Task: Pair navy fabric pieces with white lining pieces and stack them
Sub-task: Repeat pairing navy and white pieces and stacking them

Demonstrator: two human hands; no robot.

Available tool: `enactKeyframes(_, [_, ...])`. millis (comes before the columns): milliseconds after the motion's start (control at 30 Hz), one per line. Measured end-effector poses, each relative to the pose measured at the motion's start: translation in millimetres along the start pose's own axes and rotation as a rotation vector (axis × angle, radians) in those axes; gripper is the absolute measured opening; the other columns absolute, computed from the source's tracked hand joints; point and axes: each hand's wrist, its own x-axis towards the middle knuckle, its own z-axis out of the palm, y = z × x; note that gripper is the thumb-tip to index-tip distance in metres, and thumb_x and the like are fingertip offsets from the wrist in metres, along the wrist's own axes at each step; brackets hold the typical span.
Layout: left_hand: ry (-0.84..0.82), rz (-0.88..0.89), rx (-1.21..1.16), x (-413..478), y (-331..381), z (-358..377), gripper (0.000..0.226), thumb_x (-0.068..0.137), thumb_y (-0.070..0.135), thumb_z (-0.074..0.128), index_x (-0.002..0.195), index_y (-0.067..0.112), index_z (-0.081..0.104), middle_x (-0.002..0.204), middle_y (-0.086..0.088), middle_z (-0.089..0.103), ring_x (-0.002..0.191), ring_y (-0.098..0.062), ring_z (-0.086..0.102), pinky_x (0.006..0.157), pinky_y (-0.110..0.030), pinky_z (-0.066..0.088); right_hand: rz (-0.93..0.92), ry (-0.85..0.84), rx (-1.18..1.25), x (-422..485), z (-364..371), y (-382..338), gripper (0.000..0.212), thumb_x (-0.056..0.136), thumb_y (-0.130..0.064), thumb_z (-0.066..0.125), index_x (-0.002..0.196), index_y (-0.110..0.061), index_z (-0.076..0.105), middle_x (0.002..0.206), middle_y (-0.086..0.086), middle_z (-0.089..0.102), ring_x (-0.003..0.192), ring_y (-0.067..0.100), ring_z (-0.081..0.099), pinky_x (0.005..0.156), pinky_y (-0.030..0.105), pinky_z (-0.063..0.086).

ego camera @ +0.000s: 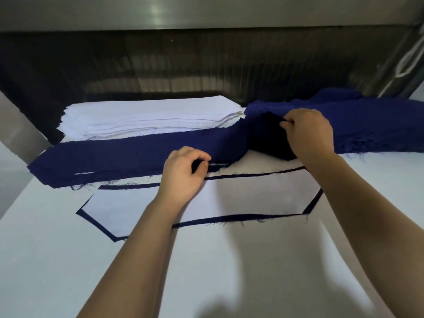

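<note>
A long navy fabric piece (pixel 119 157) stretches from the left across to the navy stack (pixel 378 125) at the right. My left hand (pixel 183 175) pinches its near edge in the middle. My right hand (pixel 307 131) pinches a raised fold of the navy fabric at the edge of the navy stack. In front lies a paired set: a white lining piece (pixel 241 198) on a navy piece whose border (pixel 229 218) shows all round. A stack of white lining pieces (pixel 149 118) sits at the back left.
The work lies on a white table (pixel 229 271). A dark machine opening with a metal hood (pixel 183 65) runs along the back, behind both stacks. A grey slanted panel (pixel 25 127) borders the table at the left.
</note>
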Motion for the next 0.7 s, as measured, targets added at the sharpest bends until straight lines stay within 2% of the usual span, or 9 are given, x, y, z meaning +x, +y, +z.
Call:
enactKeyframes(67, [0.009,0.022,-0.010,-2.7,-2.2,-1.3,0.016,0.090,0.009,0.061,0.101,0.014,0.072,0.104,0.001,0.065,0.102,-0.024,0.052,0.096,-0.035,0.039,0.045,0.044,0.134,1.1,-0.5,2.8,0.020,0.093,-0.025,0.055,0.104,-0.010,0.063,0.102,0.012,0.062,0.092,0.029,0.054,0.070,0.034,0.036])
enactKeyframes(200, [0.052,0.032,-0.047,-4.6,-1.9,-5.7,0.016,0.090,0.007,0.060,0.099,0.013,0.072,0.100,0.003,0.064,0.098,-0.020,0.053,0.093,-0.030,0.038,0.137,0.098,0.434,3.5,-3.7,8.2,0.020,0.083,-0.027,0.068,0.093,-0.010,0.064,0.093,0.004,0.061,0.087,0.019,0.054,0.075,0.032,0.041])
enactKeyframes(333, [0.048,0.016,-0.091,-6.7,1.0,-3.8,0.017,0.091,0.007,0.059,0.101,0.013,0.072,0.100,0.002,0.065,0.100,-0.022,0.053,0.095,-0.036,0.040,0.158,0.113,0.587,3.5,-11.1,5.6,0.027,0.092,-0.027,0.057,0.082,-0.003,0.063,0.075,0.008,0.058,0.075,0.021,0.053,0.074,0.040,0.046])
enactKeyframes(467, [0.081,-0.026,-0.115,-8.4,1.4,-2.9,0.019,0.093,0.011,0.057,0.106,0.018,0.070,0.098,0.008,0.064,0.105,-0.022,0.050,0.100,-0.046,0.037,0.059,0.149,0.367,2.0,-15.6,-4.2,0.021,0.096,-0.022,0.049,0.100,-0.009,0.065,0.090,0.006,0.061,0.081,0.017,0.051,0.073,0.030,0.037])
enactKeyframes(567, [0.104,0.009,-0.182,-8.8,-0.1,-2.7,0.026,0.095,0.011,0.054,0.118,0.022,0.061,0.093,0.015,0.062,0.104,-0.021,0.054,0.100,-0.048,0.038,-0.067,0.255,0.160,-5.7,-24.3,-23.1,0.027,0.098,-0.024,0.046,0.104,-0.006,0.065,0.097,0.014,0.064,0.089,0.030,0.053,0.076,0.038,0.040])
enactKeyframes(633, [0.127,0.061,-0.315,-10.1,2.0,-3.2,0.036,0.096,0.012,0.051,0.128,0.027,0.046,0.092,0.015,0.063,0.099,-0.014,0.058,0.099,-0.037,0.042,-0.220,0.275,0.060,-16.0,-25.9,-39.7,0.029,0.098,-0.023,0.044,0.102,-0.003,0.066,0.097,0.017,0.064,0.089,0.035,0.053,0.077,0.044,0.039])
enactKeyframes(700, [0.157,0.122,-0.425,-12.5,4.8,-4.3,0.044,0.096,0.016,0.047,0.134,0.032,0.035,0.093,0.008,0.065,0.094,-0.008,0.060,0.090,-0.021,0.043,-0.385,0.234,0.029,-31.8,-19.9,-56.9,0.030,0.098,-0.022,0.044,0.098,-0.003,0.067,0.095,0.018,0.065,0.088,0.036,0.054,0.076,0.044,0.035])
